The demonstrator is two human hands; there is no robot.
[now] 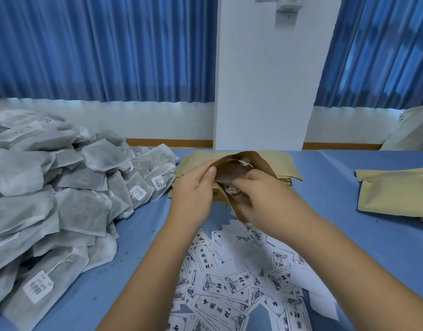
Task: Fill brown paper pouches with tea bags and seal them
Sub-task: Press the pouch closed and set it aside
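Above the blue table (337, 177), the left hand (193, 187) pinches the near edge of a brown pouch (244, 167) between thumb and fingers, holding its mouth wide. The right hand (267, 199) curls its fingers into that mouth, against a white tea bag (230, 190); whether they grip it cannot be told. A stack of flat pouches (288, 169) lies just behind. A tea bag heap (62, 199) crowds the left, printed labels (229, 285) lie below the hands, and filled pouches (396, 194) sit well to the right.

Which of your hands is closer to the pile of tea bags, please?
Left. The left hand pinches the pouch beside the tea bags; the right hand is at the pouch's other side, farther away.
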